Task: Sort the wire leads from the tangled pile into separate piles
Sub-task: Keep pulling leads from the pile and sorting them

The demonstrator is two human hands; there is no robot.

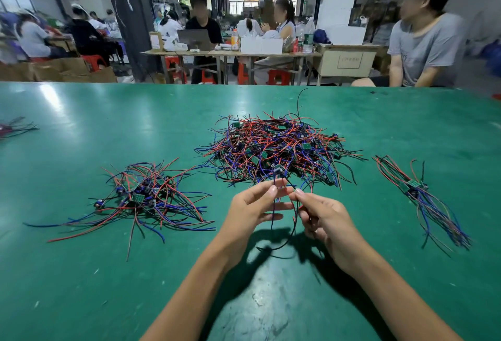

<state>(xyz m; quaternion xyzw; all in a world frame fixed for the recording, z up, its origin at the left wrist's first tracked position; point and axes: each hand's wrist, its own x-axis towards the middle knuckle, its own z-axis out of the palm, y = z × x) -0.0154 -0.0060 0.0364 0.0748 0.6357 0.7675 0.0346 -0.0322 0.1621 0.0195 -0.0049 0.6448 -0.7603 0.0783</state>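
Your left hand [253, 205] pinches a thin blue wire lead [273, 205], other fingers loosely spread; right hand [322, 216] pinches its black lead [291, 235], both raised just before the big tangled red-blue-black wire pile [276, 148] on the green table [108, 123]

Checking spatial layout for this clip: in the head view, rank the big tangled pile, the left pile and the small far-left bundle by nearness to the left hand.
1. Big tangled pile, just beyond the left hand.
2. Left pile.
3. Small bundle, at the table's far-left edge.
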